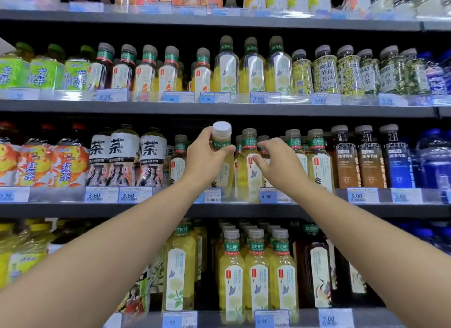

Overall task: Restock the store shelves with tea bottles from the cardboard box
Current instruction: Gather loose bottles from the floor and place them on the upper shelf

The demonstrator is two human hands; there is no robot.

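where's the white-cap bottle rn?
Head view, centre: left hand holds the white-cap bottle at the shelf front, just left of a yellow bottle by the right hand.

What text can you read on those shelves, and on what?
"东方树叶": green neck band of the white-capped yellow tea bottle in the left hand.
"茶": white-labelled plastic bottles, same shelf.
"红茶": orange-labelled plastic bottles.
"3.60": blue-and-white price tag beneath the white-labelled bottles.
"7.00": upper price tag, shelf above.
Small print on the tags: too blurred.

Glossy clear plastic tea bottle (222, 154) with matt white cap (221, 127); matt grey shelf (219, 210) edge.
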